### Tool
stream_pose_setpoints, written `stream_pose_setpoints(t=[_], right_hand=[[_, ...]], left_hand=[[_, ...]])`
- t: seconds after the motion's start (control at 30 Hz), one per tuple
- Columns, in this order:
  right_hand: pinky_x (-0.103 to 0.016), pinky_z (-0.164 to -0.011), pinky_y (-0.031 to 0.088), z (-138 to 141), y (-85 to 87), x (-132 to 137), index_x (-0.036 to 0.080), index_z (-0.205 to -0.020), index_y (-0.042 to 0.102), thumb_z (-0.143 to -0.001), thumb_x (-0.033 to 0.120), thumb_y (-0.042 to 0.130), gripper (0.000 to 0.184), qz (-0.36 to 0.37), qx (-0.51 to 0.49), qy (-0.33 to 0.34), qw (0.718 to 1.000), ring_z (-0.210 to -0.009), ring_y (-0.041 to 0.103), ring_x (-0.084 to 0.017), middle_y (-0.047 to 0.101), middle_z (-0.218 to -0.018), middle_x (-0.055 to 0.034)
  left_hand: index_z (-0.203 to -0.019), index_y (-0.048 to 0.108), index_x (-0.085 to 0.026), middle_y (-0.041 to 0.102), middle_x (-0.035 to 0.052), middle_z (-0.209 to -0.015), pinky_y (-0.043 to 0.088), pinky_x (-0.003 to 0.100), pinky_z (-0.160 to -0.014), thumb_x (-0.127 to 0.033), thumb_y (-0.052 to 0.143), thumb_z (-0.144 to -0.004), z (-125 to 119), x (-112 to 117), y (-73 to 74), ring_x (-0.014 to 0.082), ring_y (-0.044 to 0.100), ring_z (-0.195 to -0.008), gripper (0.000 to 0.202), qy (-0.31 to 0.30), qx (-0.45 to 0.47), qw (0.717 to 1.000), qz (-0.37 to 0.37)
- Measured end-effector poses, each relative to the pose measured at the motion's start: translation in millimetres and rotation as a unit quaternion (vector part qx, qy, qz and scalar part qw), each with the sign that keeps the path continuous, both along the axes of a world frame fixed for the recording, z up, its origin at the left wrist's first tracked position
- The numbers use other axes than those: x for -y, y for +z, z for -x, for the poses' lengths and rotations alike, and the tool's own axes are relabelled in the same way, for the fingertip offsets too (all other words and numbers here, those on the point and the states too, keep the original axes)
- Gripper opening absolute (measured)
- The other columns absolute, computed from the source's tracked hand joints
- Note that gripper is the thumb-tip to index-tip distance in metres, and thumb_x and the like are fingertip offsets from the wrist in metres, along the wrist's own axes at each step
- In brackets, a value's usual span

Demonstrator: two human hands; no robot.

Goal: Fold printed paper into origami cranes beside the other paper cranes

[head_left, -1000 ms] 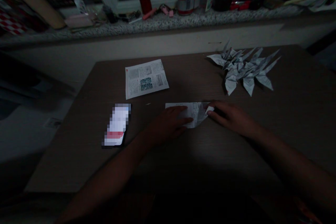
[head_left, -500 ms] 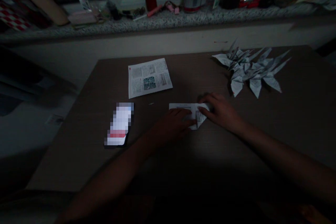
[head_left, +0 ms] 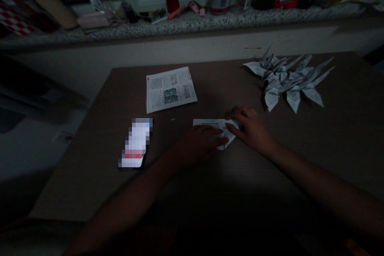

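Observation:
A small sheet of printed paper (head_left: 230, 139), folded with a slanting flap at its right, lies on the table in front of me. My left hand (head_left: 202, 140) rests flat across its left and middle part, fingers stretched toward the flap, hiding much of the sheet. At the right corner, my right hand (head_left: 250, 128) has its thumb on the flap and its fingers curled by the top edge, closed on the paper. What lies under its fingertips is hidden.
A printed sheet (head_left: 171, 89) lies behind my hands, and a phone (head_left: 136, 143) with a lit, blurred screen lies to the left. Several folded paper cranes (head_left: 291, 80) stand bunched at the back right. Bottles and small items line the stone sill (head_left: 180, 23).
My left fingers have slid slightly right onto the flap. The right hand stays at the paper's right corner, nearly unmoved.

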State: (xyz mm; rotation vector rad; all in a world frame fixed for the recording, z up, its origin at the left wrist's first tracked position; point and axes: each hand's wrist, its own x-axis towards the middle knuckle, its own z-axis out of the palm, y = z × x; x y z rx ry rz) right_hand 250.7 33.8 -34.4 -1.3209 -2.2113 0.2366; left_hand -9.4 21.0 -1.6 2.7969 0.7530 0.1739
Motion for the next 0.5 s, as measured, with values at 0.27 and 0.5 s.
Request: stream_pose_setpoints(t=[0.27,0.5], right_hand=[[-0.046,-0.088,0.049,-0.6,0.4,1.5,0.021,-0.116,0.073,-0.101,0.034,0.059,0.024,-0.020,0.018,0.015,1.000,-0.104,0.060,-0.031,0.066,-0.111,-0.0131],[-0.046,-0.086,0.049,-0.1,-0.5,1.1,0.022,-0.114,0.073,-0.101,0.033,0.059,0.022,-0.032,0.026,0.017,0.999,-0.100,0.060,-0.031,0.066,-0.109,-0.0123]], left_hand=[[-0.147,0.057,-0.029,0.052,0.0081,-0.157,0.045,0.052,-0.112,-0.029,0.056,-0.105,-1.3,1.6,-1.3,0.0311,0.048,-0.141,0.041,-0.003,-0.004,1.000,-0.010],[-0.147,0.057,-0.023,0.055,0.0094,-0.155,0.045,0.046,-0.117,-0.024,0.053,-0.106,-3.1,4.9,-1.1,0.0278,0.050,-0.143,0.041,-0.008,-0.002,1.000,-0.006]])
